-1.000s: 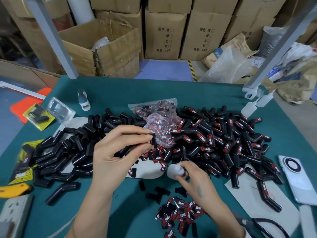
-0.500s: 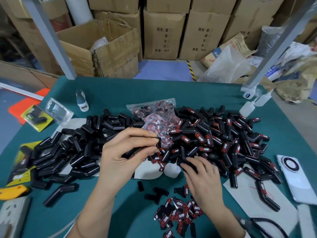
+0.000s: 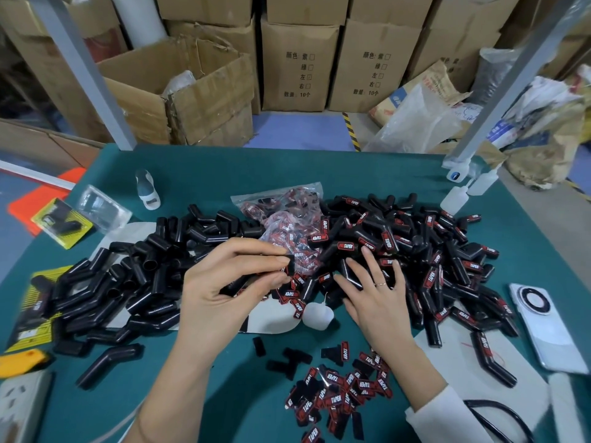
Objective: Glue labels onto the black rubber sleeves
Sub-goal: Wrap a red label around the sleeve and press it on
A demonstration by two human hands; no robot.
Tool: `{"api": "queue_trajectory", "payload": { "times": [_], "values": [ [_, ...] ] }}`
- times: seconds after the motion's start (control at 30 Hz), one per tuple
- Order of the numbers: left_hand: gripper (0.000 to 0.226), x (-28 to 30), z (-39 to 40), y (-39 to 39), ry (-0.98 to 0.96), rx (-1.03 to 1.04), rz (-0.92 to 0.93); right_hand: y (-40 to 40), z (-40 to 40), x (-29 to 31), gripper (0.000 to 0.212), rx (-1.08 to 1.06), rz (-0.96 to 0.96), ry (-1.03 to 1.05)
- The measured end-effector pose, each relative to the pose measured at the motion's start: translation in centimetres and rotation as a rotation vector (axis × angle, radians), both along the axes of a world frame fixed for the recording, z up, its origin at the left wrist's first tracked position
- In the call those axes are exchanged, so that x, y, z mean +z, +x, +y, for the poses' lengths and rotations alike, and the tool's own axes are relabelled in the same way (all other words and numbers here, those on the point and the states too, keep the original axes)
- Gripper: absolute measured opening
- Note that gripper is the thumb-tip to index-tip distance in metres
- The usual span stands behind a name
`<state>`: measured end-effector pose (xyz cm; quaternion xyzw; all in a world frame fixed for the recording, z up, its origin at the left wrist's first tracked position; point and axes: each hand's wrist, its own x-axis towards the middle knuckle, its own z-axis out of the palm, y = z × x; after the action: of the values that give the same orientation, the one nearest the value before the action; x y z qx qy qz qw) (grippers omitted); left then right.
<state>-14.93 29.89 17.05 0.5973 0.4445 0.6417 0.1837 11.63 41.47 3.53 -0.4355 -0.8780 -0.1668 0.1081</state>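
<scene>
L hand (image 3: 217, 292) grip pinching sleeve (image 3: 256, 278), long axis lower-left to upper-right, R hand (image 3: 374, 289) flat, released.

We count two hands, the left hand (image 3: 220, 292) at about 7 o'clock from the table's centre and the right hand (image 3: 377, 292) at 5 o'clock, and two heaps of black rubber sleeves: an unlabelled heap (image 3: 128, 282) toward 9 o'clock and a labelled heap (image 3: 431, 251) toward 3 o'clock, each too many to count. We also count one bag of labels (image 3: 281, 215) at 12 o'clock, one loose pile of labels (image 3: 339, 398) at 6 o'clock, one small white glue bottle (image 3: 316, 314) at centre, two more squeeze bottles (image 3: 455, 198) at 2 o'clock, and one phone (image 3: 540, 324) at 4 o'clock.
</scene>
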Motion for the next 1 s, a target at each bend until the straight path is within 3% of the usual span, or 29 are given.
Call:
{"api": "queue_trajectory", "payload": {
  "times": [0.43,0.77,0.9,1.0],
  "values": [
    [0.013,-0.6,0.5,1.0,-0.020,-0.088,-0.013,-0.1,3.0,1.6,0.055,0.036,-0.015,-0.102],
    [0.009,-0.8,1.0,1.3,-0.075,-0.163,-0.078,0.3,0.2,1.6,0.071,0.110,0.012,-0.135],
    [0.016,-1.0,1.0,1.4,-0.124,-0.252,-0.155,0.2,-0.8,2.8,0.064,0.138,0.077,-0.157],
    [0.013,-0.9,1.0,1.4,-0.113,-0.283,-0.154,-0.4,-1.7,4.5,0.045,0.134,0.242,-0.108]
  ]
}}
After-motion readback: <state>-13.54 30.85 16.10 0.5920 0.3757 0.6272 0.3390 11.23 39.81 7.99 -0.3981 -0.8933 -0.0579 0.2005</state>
